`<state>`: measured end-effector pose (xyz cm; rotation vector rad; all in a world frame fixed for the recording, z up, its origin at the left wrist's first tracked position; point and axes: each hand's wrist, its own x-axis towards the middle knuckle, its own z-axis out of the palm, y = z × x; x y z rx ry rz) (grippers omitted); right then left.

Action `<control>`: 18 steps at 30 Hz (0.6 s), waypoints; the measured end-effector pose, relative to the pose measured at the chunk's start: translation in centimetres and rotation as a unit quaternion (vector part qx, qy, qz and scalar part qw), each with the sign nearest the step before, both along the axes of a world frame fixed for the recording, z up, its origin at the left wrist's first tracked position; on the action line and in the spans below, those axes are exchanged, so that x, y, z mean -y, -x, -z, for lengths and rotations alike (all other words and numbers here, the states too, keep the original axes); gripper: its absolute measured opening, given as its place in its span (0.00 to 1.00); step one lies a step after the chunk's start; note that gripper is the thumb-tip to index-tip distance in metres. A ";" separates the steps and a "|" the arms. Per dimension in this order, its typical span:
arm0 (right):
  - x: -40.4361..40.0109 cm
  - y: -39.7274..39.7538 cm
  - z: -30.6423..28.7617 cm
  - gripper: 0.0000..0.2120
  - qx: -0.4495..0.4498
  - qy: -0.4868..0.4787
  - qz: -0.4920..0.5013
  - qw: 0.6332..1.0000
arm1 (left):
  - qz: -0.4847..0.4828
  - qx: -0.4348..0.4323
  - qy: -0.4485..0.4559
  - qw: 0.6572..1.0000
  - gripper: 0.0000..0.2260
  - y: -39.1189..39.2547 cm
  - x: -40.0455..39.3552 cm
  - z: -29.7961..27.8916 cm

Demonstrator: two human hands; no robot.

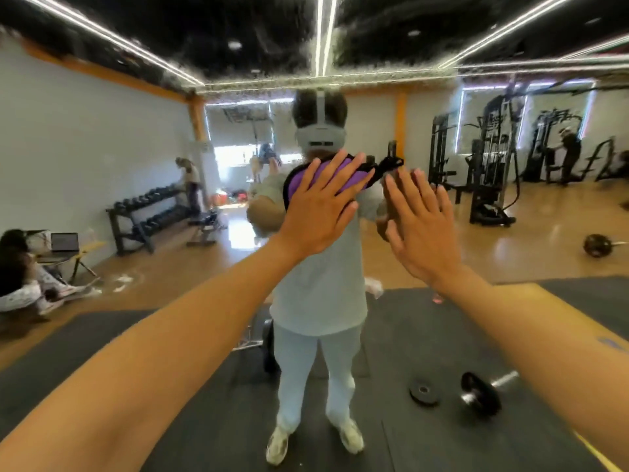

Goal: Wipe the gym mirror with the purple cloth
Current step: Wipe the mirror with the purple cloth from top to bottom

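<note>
Both bare forearms reached toward the large glass gym mirror (102, 148). Left hand (320, 212), fingers straight and spread, pressed the soft purple cloth with dark edging (350, 180) flat against it; right hand (422, 229) lay open on the glass just right.

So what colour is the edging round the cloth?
Black, round the purple cloth under the left hand; head view.

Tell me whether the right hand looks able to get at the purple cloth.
Probably yes: the right hand is flat on the mirror beside the purple cloth under the left hand; nothing lies between them.
</note>
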<state>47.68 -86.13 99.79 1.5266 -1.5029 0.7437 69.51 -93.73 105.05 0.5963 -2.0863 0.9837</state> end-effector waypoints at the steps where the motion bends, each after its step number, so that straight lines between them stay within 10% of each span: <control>1: -0.3 1.2 -0.6 0.34 0.010 0.003 0.000 1.000 | 0.001 0.017 0.010 1.000 0.23 0.4 0.1 -1.1; 9: -2.2 7.9 -1.8 0.35 0.118 0.029 -0.018 0.992 | -0.027 -0.118 0.021 0.992 0.25 8.0 -1.5 -11.3; 18: -3.1 14.2 0.5 0.38 0.214 0.049 -0.030 0.975 | 0.073 0.186 0.101 0.975 0.23 16.5 -2.3 -9.5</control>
